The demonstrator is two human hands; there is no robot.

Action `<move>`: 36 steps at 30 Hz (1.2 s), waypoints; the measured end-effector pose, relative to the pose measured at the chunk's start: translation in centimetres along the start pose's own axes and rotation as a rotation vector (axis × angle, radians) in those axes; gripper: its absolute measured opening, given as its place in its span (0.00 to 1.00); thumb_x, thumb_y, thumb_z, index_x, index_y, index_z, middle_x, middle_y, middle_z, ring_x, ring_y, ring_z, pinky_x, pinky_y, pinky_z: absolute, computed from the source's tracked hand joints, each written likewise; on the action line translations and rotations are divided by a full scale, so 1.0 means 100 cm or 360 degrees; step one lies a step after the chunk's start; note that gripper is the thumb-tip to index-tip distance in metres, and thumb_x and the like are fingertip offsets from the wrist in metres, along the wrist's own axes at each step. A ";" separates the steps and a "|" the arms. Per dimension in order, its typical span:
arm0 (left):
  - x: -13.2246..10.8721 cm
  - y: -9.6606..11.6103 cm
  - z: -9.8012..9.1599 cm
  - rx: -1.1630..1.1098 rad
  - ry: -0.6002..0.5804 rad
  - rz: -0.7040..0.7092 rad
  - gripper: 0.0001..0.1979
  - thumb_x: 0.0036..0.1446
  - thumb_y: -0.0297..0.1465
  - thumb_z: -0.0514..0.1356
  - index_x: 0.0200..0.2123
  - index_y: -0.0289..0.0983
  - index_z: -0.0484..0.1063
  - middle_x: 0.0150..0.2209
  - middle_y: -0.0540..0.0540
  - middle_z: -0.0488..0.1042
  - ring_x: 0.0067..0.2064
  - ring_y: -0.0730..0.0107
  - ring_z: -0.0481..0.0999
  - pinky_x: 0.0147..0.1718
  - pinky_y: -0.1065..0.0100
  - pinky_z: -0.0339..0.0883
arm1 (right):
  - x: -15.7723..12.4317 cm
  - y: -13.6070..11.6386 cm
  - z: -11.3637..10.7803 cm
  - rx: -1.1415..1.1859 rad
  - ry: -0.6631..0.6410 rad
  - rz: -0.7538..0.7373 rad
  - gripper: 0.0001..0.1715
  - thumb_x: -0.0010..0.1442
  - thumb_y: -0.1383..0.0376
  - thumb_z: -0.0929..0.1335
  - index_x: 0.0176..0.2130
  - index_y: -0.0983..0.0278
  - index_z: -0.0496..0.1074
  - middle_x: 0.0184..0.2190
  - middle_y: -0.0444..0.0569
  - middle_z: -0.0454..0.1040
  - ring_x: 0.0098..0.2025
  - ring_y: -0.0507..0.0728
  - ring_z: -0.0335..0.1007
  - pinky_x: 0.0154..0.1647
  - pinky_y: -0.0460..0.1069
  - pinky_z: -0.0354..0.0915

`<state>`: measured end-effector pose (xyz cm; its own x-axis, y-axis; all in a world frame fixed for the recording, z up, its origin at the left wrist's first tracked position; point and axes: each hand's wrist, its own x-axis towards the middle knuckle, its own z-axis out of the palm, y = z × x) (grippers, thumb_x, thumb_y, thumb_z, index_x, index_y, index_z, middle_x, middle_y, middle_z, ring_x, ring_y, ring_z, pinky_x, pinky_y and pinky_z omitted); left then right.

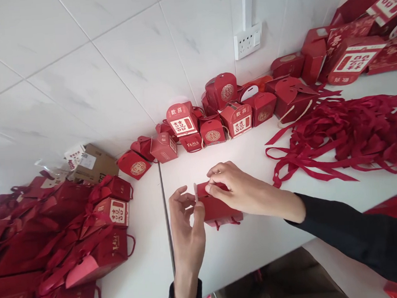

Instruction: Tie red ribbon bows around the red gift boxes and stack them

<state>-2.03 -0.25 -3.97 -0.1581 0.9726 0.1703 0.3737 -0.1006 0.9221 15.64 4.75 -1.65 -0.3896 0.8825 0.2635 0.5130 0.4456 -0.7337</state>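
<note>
A small red box (221, 210) with a twisted red cord handle rests on the white table (144, 246) near its front edge. My left hand (189, 224) is at the box's left side, its thumb and fingers closed round an upright flap at the top. From the right, my right hand (231, 185) reaches over the box, thumb and index finger pinching at the top flap near the middle. The fingers of my right hand partly cover the box top.
Decorated red boxes (212, 130) line the wall. A heap of red ribbons (343, 136) lies to the right, and larger boxes (355, 58) stand behind it. Many red boxes with ribbons (67, 239) and a brown carton (95, 163) fill the left. A socket (247, 41) is on the wall.
</note>
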 end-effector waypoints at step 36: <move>-0.008 0.010 0.001 -0.0368 0.0083 -0.0202 0.20 0.59 0.39 0.66 0.51 0.40 0.67 0.38 0.48 0.72 0.37 0.69 0.73 0.33 0.71 0.69 | 0.007 -0.009 0.007 -0.0284 -0.0136 -0.0048 0.15 0.69 0.71 0.67 0.29 0.65 0.74 0.38 0.56 0.78 0.45 0.64 0.74 0.50 0.56 0.69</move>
<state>-1.48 -1.11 -3.20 -0.2394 0.9691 0.0603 0.1299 -0.0296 0.9911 14.41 4.88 -1.25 -0.4664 0.8556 0.2244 0.6247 0.4982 -0.6013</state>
